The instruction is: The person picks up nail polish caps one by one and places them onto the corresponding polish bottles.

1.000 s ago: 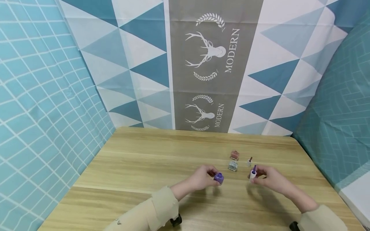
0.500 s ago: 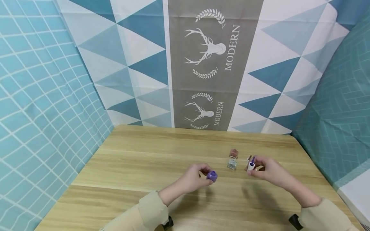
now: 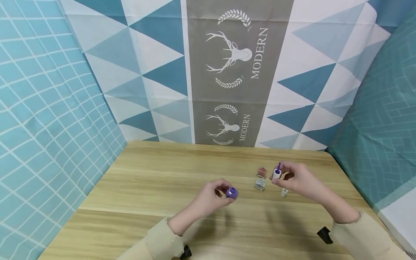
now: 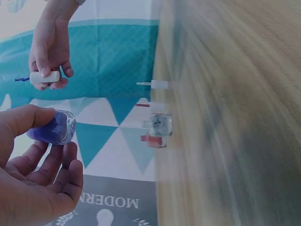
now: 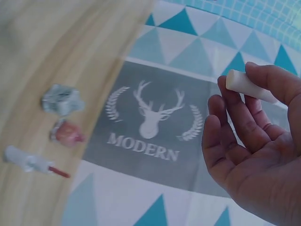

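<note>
My left hand (image 3: 208, 198) pinches a small purple nail polish bottle (image 3: 232, 193), its neck uncapped, above the table. Off to the right, my right hand (image 3: 298, 177) holds a white brush cap (image 3: 276, 174) upside down, the purple-coated brush pointing up. In the right wrist view the cap (image 5: 247, 84) lies between thumb and fingers; its brush is not visible there. Bottle and cap are well apart. On the table stand an open reddish bottle (image 3: 261, 172) and an open silvery clear bottle (image 3: 259, 184).
A white cap (image 3: 284, 192) stands on the table below my right hand. Another white cap with a red brush (image 5: 60, 173) stands near it, hidden in the head view. Patterned cloth walls (image 3: 227, 72) rise behind the wooden table (image 3: 156, 187) and at both sides.
My right hand has risen and moved away from me with the purple brush cap, uncovering a white cap. My left hand has drifted left and slightly up with the purple bottle.
</note>
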The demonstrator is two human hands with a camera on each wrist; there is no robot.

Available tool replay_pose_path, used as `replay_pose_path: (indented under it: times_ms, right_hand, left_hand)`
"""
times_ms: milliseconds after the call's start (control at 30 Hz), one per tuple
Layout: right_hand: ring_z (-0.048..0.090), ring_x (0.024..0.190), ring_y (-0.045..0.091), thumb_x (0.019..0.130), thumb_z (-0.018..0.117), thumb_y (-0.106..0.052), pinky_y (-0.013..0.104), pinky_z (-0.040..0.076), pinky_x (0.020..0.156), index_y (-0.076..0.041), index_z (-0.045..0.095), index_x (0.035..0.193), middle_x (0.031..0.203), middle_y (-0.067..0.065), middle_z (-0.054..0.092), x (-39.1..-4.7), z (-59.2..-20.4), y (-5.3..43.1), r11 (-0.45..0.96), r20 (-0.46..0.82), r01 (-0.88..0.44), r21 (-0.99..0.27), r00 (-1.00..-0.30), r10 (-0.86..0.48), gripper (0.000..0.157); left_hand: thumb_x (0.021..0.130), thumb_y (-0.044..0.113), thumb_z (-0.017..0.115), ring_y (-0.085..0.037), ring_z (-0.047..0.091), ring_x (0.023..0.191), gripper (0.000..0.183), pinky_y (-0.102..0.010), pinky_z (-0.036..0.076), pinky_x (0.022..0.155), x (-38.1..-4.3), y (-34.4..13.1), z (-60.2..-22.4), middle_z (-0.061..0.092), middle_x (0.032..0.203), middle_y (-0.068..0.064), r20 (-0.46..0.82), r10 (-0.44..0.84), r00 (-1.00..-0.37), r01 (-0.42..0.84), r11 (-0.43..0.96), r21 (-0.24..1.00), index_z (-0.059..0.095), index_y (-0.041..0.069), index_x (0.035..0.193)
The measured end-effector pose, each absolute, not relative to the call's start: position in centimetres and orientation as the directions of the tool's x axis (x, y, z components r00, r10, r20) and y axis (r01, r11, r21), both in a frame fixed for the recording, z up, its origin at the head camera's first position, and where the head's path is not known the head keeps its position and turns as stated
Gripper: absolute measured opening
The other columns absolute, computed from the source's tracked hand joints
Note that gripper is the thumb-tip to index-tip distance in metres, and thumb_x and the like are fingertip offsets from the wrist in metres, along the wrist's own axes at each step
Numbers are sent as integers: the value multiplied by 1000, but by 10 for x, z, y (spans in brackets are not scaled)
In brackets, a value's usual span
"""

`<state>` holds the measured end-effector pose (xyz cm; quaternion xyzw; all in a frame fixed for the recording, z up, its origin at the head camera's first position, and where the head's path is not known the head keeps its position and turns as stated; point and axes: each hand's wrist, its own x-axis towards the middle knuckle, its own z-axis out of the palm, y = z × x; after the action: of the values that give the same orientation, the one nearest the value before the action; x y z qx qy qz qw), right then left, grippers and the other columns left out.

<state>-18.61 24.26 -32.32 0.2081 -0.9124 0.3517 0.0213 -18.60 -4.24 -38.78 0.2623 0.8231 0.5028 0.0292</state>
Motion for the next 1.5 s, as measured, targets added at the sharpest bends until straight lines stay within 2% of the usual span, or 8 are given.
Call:
replay_pose_path:
  times_ms: [267, 500, 733, 933, 1200, 1367, 1500]
  right_hand:
    - [58, 68, 8, 75, 71, -23, 21, 50, 61, -12, 58, 87, 80, -3, 58, -187, -300, 233, 673, 301, -478, -565, -878, -371, 21]
    - [57, 73, 8, 76, 70, -26, 22, 49, 62, -14, 58, 93, 82, -5, 60, -186, -286, 225, 672, 352, -509, -538, -860, -369, 24]
    - [56, 75, 6, 76, 70, -29, 22, 46, 62, -21, 61, 92, 81, -10, 61, -183, -283, 217, 654, 401, -550, -519, -833, -381, 20]
    - [55, 75, 6, 74, 72, -28, 21, 47, 65, -24, 62, 90, 80, -14, 60, -183, -288, 215, 649, 451, -578, -494, -809, -378, 19]
    - [54, 76, 6, 73, 70, -35, 22, 47, 65, -27, 63, 91, 82, -16, 60, -184, -299, 213, 659, 442, -566, -496, -818, -369, 20]
    - [53, 73, 4, 73, 71, -31, 22, 47, 65, -27, 63, 91, 83, -16, 60, -184, -306, 211, 655, 477, -598, -462, -790, -385, 19]
    - [52, 73, 3, 72, 73, -26, 21, 46, 60, -26, 65, 92, 83, -15, 60, -185, -311, 210, 653, 508, -615, -443, -772, -382, 21]
  left_hand:
    - [71, 13, 73, -11, 56, 81, 23, -25, 48, 70, -186, -44, -383, 64, 88, 2, 239, 414, -878, 388, 324, 863, 62, 12, 92]
    - [72, 4, 70, -21, 57, 82, 22, -32, 49, 72, -168, -42, -355, 64, 89, -7, 230, 374, -898, 350, 292, 890, 62, 3, 93]
    - [72, 4, 70, -25, 57, 81, 22, -28, 48, 69, -168, -43, -361, 65, 89, -9, 231, 380, -896, 350, 280, 894, 62, 2, 93]
    - [72, 6, 71, -21, 57, 81, 23, -27, 48, 68, -176, -41, -372, 65, 88, -8, 236, 385, -892, 358, 284, 890, 63, 3, 93]
    - [71, 15, 73, -10, 56, 79, 24, -23, 47, 66, -190, -37, -402, 65, 87, 3, 262, 392, -882, 388, 288, 876, 64, 13, 93]
    - [71, 18, 73, -8, 55, 77, 25, -25, 48, 65, -189, -36, -404, 65, 86, 5, 276, 404, -872, 399, 260, 879, 64, 15, 94]
    - [72, 17, 73, -8, 55, 76, 24, -23, 48, 65, -186, -36, -403, 65, 85, 5, 276, 400, -874, 401, 273, 874, 64, 15, 94]
